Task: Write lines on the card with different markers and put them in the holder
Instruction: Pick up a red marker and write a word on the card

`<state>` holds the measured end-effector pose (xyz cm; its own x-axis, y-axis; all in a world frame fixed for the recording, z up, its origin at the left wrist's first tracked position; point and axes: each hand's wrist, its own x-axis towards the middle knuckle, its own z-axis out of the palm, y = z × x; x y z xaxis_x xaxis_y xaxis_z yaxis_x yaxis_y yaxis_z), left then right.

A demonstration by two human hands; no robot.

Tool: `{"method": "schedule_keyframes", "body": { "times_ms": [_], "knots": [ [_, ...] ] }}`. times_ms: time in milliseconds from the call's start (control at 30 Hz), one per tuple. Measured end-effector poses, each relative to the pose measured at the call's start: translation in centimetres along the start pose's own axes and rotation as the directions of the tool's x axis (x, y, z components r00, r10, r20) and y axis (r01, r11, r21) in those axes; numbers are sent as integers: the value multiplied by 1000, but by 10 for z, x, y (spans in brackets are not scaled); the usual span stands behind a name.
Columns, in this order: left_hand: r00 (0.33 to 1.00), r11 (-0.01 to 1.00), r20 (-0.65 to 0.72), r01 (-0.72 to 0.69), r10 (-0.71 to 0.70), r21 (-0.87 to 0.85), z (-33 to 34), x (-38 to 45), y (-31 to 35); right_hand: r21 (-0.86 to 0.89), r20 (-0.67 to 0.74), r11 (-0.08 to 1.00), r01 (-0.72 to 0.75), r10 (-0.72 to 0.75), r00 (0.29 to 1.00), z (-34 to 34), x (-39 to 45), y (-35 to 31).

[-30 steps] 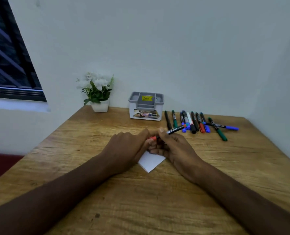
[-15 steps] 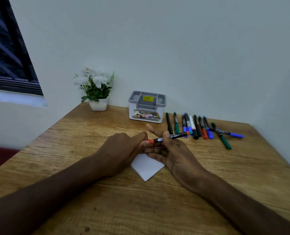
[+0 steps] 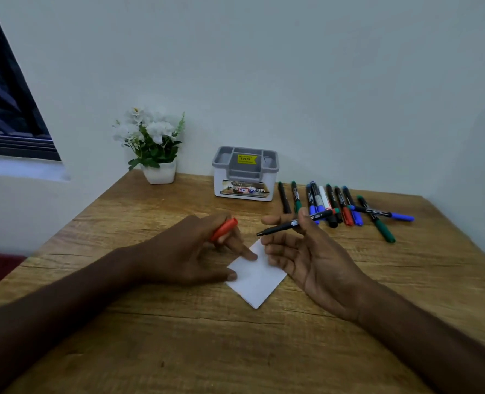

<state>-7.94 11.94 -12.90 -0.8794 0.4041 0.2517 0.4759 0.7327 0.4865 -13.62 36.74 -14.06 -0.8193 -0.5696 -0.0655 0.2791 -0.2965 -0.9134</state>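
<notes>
Holding one cap [image 3: 225, 228], left hand [image 3: 190, 251] | right hand [image 3: 306, 251] pinches one marker [image 3: 295, 223] | one card [image 3: 257, 277]

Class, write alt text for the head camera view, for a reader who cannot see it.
Over a white card on a wooden table, the right hand holds an uncapped marker while the left hand grips its red cap and touches the card. Behind lie more markers, a grey holder and a potted plant.

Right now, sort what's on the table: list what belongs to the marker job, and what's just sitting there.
Job:
uncapped marker in right hand
red cap in left hand
white card
holder
spare markers

Lying about:
potted flowers
</notes>
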Motion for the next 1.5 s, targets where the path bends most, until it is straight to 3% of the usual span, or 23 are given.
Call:
{"method": "schedule_keyframes", "body": {
  "times_ms": [200,267,400,533,700,1233,1500],
  "knots": [
    [998,993,-4,57,-57,100,13,3,-11,-41,-39,999,34,-35,999,1,-3,0],
    [997,993,5,73,-74,95,14,3,-12,-133,-17,990,47,-50,999,5,-7,0],
    [995,995,55,82,-86,61,10,2,-6,-564,-3,813,142,-174,985,13,-8,1],
    [986,995,132,97,-100,32,2,-1,-6,-663,15,733,150,-188,982,23,-2,-3],
    [989,997,127,76,-75,-7,1,-1,-10,-783,36,598,172,-233,972,25,-2,7],
    [995,997,93,50,-45,-50,3,-2,-13,-849,152,453,272,-284,947,25,-4,15],
    [993,995,104,70,-62,-75,1,-3,-13,-831,178,459,315,-318,931,23,-3,14]
  ]
}}
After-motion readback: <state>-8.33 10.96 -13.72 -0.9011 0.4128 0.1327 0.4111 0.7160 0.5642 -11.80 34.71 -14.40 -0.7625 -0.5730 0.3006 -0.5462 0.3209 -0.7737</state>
